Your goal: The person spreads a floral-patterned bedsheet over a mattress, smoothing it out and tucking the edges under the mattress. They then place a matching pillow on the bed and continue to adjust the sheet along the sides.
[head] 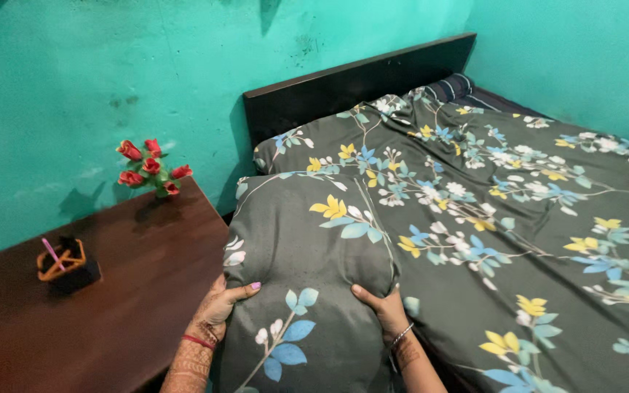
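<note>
A dark grey pillow point(311, 247) with yellow, blue and white flowers stands on its end at the near left edge of the bed point(533, 218). My left hand point(220, 307) grips its left side, fingers curled onto the front. On the pillow's right side, lower down, my right hand point(384, 309) holds it with the thumb on the fabric. A second pillow point(307, 156) in the same print lies flat behind it, against the dark headboard point(351, 84). The bed sheet carries the same floral pattern.
A dark wooden table point(111, 291) stands left of the bed, touching its side. On it are a bunch of red artificial roses point(151, 169) near the wall and a small black holder point(67, 266) with a pink stick. Teal walls close in behind and to the right.
</note>
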